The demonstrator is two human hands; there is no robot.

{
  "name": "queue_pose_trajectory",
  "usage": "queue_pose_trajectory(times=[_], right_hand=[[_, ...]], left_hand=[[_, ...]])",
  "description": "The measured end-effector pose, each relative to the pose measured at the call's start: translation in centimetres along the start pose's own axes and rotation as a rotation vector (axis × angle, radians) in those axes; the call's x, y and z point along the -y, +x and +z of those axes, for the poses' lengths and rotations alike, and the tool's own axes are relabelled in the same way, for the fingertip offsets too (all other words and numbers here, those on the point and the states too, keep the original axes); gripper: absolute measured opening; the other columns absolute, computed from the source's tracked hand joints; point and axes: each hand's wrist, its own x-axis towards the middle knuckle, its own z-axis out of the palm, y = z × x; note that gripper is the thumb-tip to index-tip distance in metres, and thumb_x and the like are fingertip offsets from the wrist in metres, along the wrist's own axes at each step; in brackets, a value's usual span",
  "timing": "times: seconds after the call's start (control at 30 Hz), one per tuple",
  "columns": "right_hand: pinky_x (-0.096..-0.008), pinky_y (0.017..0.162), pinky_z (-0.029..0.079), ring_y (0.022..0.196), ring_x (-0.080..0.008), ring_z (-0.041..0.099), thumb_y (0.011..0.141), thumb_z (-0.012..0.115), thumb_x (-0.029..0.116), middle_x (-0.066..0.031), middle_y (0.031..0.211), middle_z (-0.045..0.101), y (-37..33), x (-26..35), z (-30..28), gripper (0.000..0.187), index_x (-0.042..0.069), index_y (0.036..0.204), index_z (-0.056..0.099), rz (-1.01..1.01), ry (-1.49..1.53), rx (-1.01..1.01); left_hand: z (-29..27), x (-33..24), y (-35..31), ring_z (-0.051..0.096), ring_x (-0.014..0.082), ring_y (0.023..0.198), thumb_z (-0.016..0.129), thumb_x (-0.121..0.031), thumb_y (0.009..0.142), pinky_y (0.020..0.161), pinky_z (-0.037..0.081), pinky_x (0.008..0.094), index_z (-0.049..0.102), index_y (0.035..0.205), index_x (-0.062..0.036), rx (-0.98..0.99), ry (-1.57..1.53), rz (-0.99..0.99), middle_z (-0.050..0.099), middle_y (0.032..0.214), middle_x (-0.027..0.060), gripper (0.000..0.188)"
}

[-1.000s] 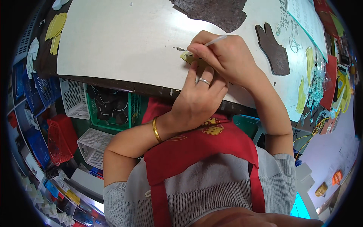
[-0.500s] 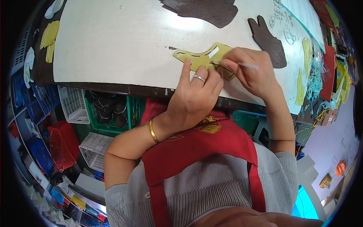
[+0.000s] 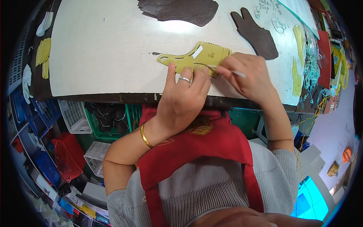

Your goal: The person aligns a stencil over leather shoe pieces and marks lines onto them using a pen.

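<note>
A yellow pattern piece (image 3: 210, 53) lies flat on the white tabletop (image 3: 94, 64), near its dark front edge (image 3: 124, 98), with the narrow end pointing left. The left hand (image 3: 183, 92) has its fingers extended and a little spread; the fingertips press on the lower border of the pattern piece, and the wrist is in front of the table edge. The right hand (image 3: 247, 75) pinches a thin pale stick tool (image 3: 239, 73) between bent fingers, over the right part of the pattern piece. To the left, a wide white surface reaches to the table's side; above, brown leather pieces (image 3: 181, 11) and a dark cut piece (image 3: 259, 36) limit the room. Small printed marks stand on the pattern piece, handwriting (image 3: 263, 5) on the tabletop, and a yellow emblem (image 3: 202, 129) on the red apron (image 3: 196, 147).
</note>
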Motion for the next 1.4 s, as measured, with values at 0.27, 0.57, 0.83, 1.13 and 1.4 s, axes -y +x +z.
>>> queue_pose_trajectory(times=[0.27, 0.57, 0.83, 1.13, 1.4], right_hand=[[-0.0359, 0.049, 0.046, 0.051, -0.0223, 0.060, 0.097, 0.070, 0.020, -0.0038, 0.064, 0.060, -1.8, -0.5, 0.1, 0.019, 0.010, 0.084, 0.062, 0.233, -0.085, -0.257], [-0.0436, 0.065, 0.054, 0.072, -0.0327, 0.067, 0.098, 0.062, 0.019, -0.0090, 0.077, 0.068, 0.9, 0.6, -0.2, 0.015, 0.005, 0.099, 0.067, 0.479, 0.439, -0.414], [-0.0405, 0.075, 0.055, 0.086, -0.0300, 0.068, 0.090, 0.074, 0.028, -0.0085, 0.088, 0.071, 0.7, 0.2, -1.7, 0.022, 0.006, 0.096, 0.074, 0.388, 0.122, 0.052], [-0.0262, 0.067, 0.051, 0.076, -0.0078, 0.061, 0.103, 0.063, 0.022, -0.0037, 0.088, 0.071, -4.5, -6.1, -6.5, 0.023, 0.001, 0.107, 0.073, 0.678, 0.217, -0.632], [-0.0259, 0.064, 0.050, 0.071, -0.0073, 0.061, 0.098, 0.070, 0.022, -0.0054, 0.079, 0.071, 1.2, -1.1, 0.4, 0.024, 0.000, 0.107, 0.072, 0.630, 0.538, -0.072]], left_hand=[[-0.5, 0.0, 0.8, 0.058, 0.0236, 0.095, 0.059, -0.019, 0.088, 0.096, 0.053, 0.0556, 0.067, 0.124, -0.0080, 0.064, 0.048, 0.017, 0.058, 0.102, 0.0076, 0.038], [-1.4, 1.2, 1.8, 0.058, 0.0244, 0.081, 0.063, -0.014, 0.083, 0.076, 0.056, 0.0388, 0.068, 0.122, -0.0088, -0.029, 0.010, 0.063, 0.058, 0.091, 0.0071, 0.040], [0.4, 2.5, 3.3, 0.059, 0.0229, 0.078, 0.067, -0.013, 0.078, 0.066, 0.053, 0.0341, 0.066, 0.104, -0.0055, -0.165, -0.001, 0.183, 0.056, 0.087, 0.0075, 0.028], [-0.3, 4.0, 3.8, 0.059, 0.0317, 0.101, 0.080, -0.014, 0.073, 0.091, 0.050, 0.0408, 0.061, 0.113, 0.0013, 0.015, -0.168, -0.023, 0.059, 0.109, 0.0139, 0.047], [-1.7, 0.6, -0.8, 0.057, 0.0370, 0.118, 0.083, -0.019, 0.071, 0.102, 0.048, 0.0478, 0.063, 0.124, 0.0065, -0.093, -0.277, -0.039, 0.060, 0.124, 0.0196, 0.062]])
